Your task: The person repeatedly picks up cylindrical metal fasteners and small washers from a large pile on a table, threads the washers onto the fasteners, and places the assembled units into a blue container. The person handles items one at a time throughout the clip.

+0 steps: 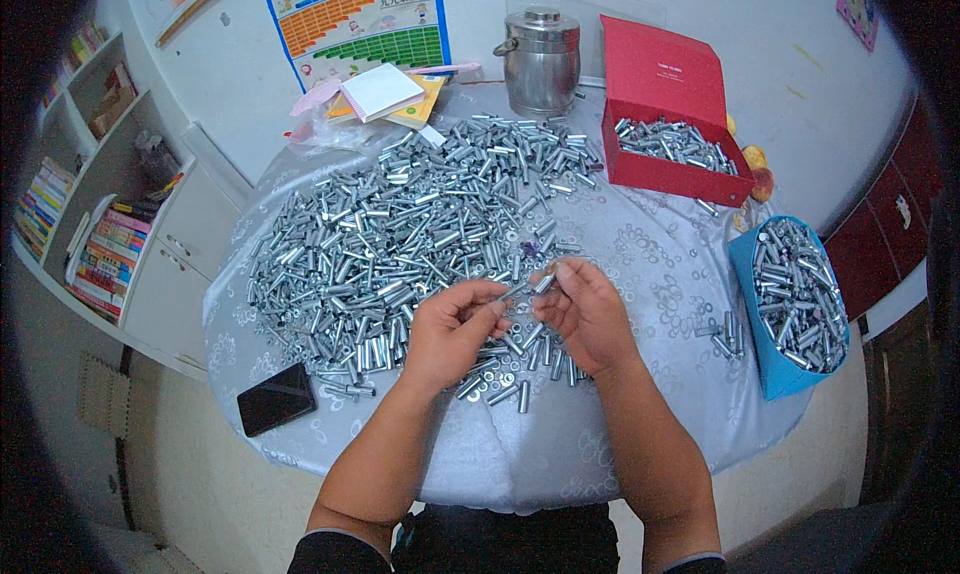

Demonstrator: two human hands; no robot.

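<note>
My left hand (452,336) is closed in a pinch on a thin metal bolt (515,291) that slants up to the right. Opposite it, my right hand (592,319) grips a short shiny metal sleeve (545,283) between thumb and fingers. The two pieces are close together; whether they touch is too small to tell. Under and beyond both hands spreads a large heap of silvery bolts and sleeves (370,224). Loose flat washers (482,384) lie among the parts just below my hands.
A red box (680,179) with its lid up and a blue fabric bin (785,374) hold more metal parts at right. Loose sleeves (733,334) lie beside the bin. A black phone (276,400), a steel pot (541,64) and notepads (383,92) rest on the cloth-covered table (660,414).
</note>
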